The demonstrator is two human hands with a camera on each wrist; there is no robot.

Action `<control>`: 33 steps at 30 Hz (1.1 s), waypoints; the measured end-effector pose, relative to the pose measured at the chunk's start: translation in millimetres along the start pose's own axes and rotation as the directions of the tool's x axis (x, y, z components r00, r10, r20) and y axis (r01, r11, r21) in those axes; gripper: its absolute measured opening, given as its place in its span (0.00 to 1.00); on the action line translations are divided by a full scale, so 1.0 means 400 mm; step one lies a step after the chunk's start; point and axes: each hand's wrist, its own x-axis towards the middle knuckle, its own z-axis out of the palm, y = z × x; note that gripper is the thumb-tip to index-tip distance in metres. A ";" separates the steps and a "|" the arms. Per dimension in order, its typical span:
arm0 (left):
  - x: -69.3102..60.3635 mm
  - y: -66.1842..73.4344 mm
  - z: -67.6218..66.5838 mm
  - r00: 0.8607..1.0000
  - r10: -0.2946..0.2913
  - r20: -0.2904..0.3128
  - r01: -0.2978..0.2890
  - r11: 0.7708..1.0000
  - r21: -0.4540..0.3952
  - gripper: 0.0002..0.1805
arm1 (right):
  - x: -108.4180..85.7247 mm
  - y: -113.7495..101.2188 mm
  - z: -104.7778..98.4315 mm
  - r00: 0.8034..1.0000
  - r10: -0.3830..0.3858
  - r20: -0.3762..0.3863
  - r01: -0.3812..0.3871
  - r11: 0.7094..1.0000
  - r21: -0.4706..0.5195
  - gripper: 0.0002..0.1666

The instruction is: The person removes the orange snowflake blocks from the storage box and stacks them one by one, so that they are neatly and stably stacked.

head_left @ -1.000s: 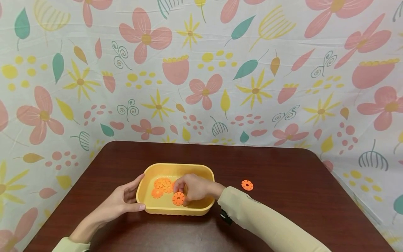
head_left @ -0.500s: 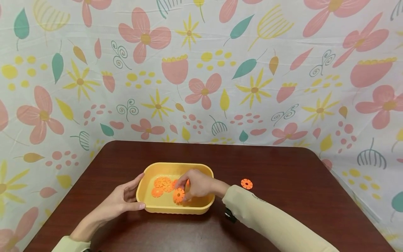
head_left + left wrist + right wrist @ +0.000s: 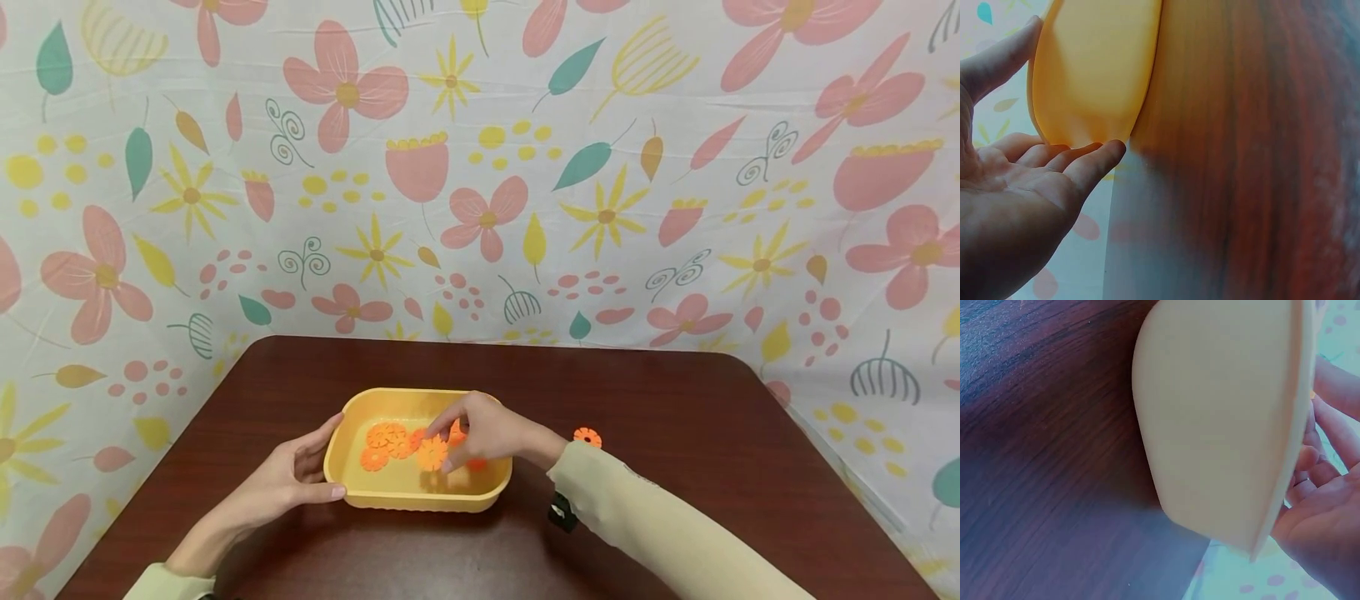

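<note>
A yellow tray point(image 3: 352, 493) lies on the dark table with several orange notched discs point(image 3: 374, 458) inside, grouped at its left and middle. My left hand point(image 3: 281, 479) grips the tray's left end, thumb at the near corner and fingertips at the far one; the left wrist view shows this hand point(image 3: 1035, 187) against the tray's end wall point(image 3: 1094, 75). Over the tray's right half, my right hand point(image 3: 483, 433) pinches an orange disc point(image 3: 432, 454) between thumb and finger. Parts of other discs show beneath that hand. In the right wrist view the tray's outer wall point(image 3: 1222, 412) hides its fingertips.
One more orange disc point(image 3: 587, 436) lies on the table point(image 3: 660, 417) to the right of the tray, partly behind the right sleeve point(image 3: 637, 508). A floral cloth point(image 3: 487, 275) hangs behind the table.
My right hand has risen and shifted right, lifting the pinched disc slightly from the near side of the tray. More orange discs show under the palm. My left hand has stayed still.
</note>
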 end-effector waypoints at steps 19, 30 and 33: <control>-0.002 -0.007 -0.002 1.000 0.005 -0.002 -0.005 1.000 0.011 0.55 | -0.091 0.009 -0.075 0.994 0.022 -0.109 -0.023 1.000 -0.007 0.24; -0.001 -0.009 -0.004 1.000 0.014 -0.001 -0.014 1.000 0.006 0.55 | -0.155 0.045 -0.123 0.987 0.023 -0.161 -0.026 1.000 -0.011 0.23; 0.000 -0.009 -0.004 1.000 0.015 -0.001 -0.015 1.000 0.007 0.55 | -0.174 0.057 -0.135 0.983 0.034 -0.181 -0.035 0.999 -0.003 0.23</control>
